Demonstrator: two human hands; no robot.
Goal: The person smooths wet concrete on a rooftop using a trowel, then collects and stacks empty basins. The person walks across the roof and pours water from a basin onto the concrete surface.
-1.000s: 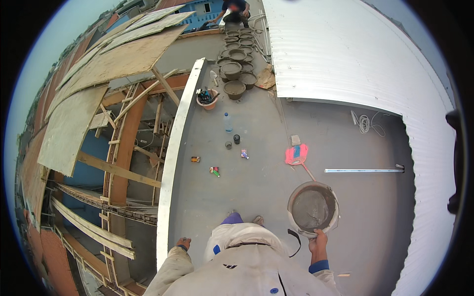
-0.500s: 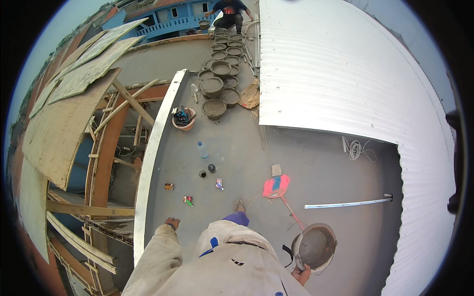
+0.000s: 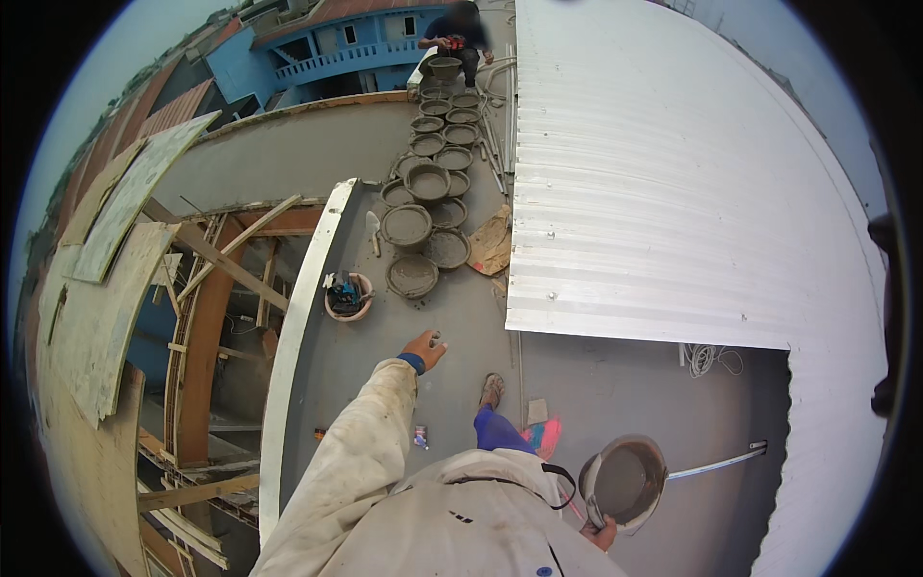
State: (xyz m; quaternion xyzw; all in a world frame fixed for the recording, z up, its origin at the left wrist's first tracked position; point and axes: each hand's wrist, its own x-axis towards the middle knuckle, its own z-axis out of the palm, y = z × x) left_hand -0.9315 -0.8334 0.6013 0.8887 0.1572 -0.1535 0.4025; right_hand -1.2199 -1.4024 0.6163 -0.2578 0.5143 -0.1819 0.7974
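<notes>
Right grip clamps the rim of a grey pan; left hand swings loose, holding nothing.

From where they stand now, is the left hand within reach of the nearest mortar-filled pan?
Probably not yet. The left hand is stretched forward and empty, but bare concrete separates it from the nearest filled pan. Nothing blocks the way.

The grey concrete roof slab carried pretty much everything: a row of cement-caked round pans running toward the far end, a bucket of tools near the white edge beam, and a torn paper sack beside the pans.
</notes>
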